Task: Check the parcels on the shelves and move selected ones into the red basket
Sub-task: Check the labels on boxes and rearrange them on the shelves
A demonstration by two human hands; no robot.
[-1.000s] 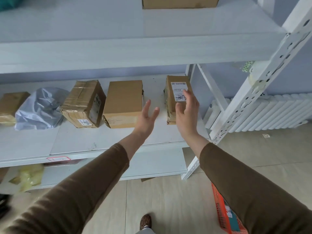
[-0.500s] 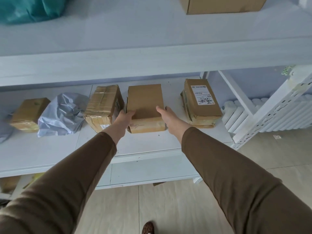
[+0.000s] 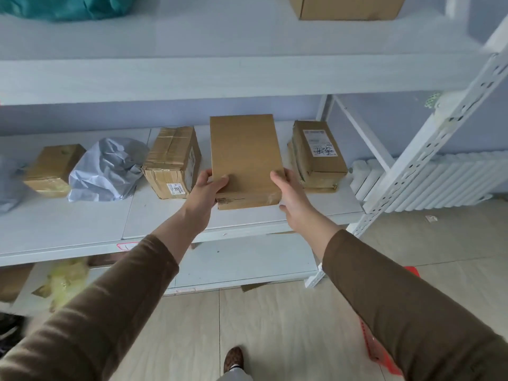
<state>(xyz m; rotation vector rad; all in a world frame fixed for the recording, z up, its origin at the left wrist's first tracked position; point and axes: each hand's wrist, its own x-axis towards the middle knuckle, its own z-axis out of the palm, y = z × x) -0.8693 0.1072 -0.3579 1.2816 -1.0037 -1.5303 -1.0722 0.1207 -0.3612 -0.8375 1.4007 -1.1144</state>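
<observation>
Both hands grip the plain box (image 3: 246,160), left hand (image 3: 204,192) and right hand (image 3: 288,195) at its near corners; its long axis points away, red basket (image 3: 382,350) down-right of it.

**Plain box lifted, other parcels on middle shelf**

Plain brown cardboard box (image 3: 246,160), flat, far end tipped up, gripped at near corners by left hand (image 3: 204,192) and right hand (image 3: 291,196). On middle shelf (image 3: 82,218): labelled box (image 3: 319,154) right, taped box (image 3: 173,160) left, grey poly bag (image 3: 107,170), small box (image 3: 53,169). Red basket (image 3: 380,350) on floor, mostly hidden by the right sleeve.
</observation>
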